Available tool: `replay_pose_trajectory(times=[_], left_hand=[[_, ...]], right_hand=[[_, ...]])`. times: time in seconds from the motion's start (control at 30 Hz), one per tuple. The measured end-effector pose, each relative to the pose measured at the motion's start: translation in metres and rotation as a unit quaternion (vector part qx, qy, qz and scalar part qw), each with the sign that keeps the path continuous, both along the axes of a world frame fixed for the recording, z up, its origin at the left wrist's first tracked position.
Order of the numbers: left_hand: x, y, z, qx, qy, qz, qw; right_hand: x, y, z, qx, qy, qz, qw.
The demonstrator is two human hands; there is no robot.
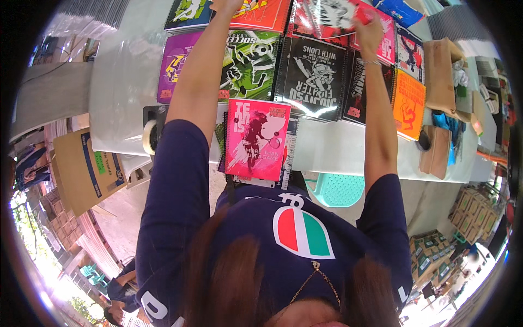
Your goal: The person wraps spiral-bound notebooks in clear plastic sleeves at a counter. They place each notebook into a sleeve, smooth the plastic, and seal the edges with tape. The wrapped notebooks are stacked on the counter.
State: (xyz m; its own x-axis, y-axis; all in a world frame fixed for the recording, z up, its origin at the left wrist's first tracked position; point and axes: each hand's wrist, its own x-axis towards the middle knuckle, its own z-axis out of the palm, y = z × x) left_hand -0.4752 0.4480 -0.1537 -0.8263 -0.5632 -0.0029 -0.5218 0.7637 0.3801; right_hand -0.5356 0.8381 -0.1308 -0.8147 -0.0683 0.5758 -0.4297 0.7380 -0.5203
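Rows of spiral notebooks with sports pictures lie on the table before me. My right hand (370, 26) grips the right edge of a red, white and black notebook (329, 19) at the far side. My left hand (226, 5) reaches over an orange-red notebook (261, 16) at the top edge, its fingers mostly cut off. Beneath my left forearm lie a purple notebook (170, 65) and a green soccer notebook (253, 62). A black martial-arts notebook (315, 76) lies in the middle. Closest to me, a pink tennis notebook (259, 139) tops a small stack.
An orange notebook (408, 103) and a cardboard box (438, 76) are on the right, with a brown block-shaped box (435, 152) nearer. A tape roll (149, 136) sits at left. A turquoise stool (340, 189) stands beneath the front edge. Another person (122, 289) is at lower left.
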Motion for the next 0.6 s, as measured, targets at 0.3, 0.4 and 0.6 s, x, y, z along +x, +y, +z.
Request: replay_pose_trajectory(times=[0.3,0.4,0.6], left_hand=[[0.017,-0.086,-0.030,0.253,0.194,-0.022,0.948],[0.075,-0.049,0.060,0.389,0.270,-0.054,0.879],[0.313,0.049,0.196,0.558,0.224,0.000,0.799]], right_hand=[[0.191,-0.013,0.249,-0.224,0.011,0.170,0.960],[0.233,-0.016,0.265,-0.223,-0.134,0.201,0.944],[0.275,-0.079,0.111,-0.088,-0.187,0.298,0.932]])
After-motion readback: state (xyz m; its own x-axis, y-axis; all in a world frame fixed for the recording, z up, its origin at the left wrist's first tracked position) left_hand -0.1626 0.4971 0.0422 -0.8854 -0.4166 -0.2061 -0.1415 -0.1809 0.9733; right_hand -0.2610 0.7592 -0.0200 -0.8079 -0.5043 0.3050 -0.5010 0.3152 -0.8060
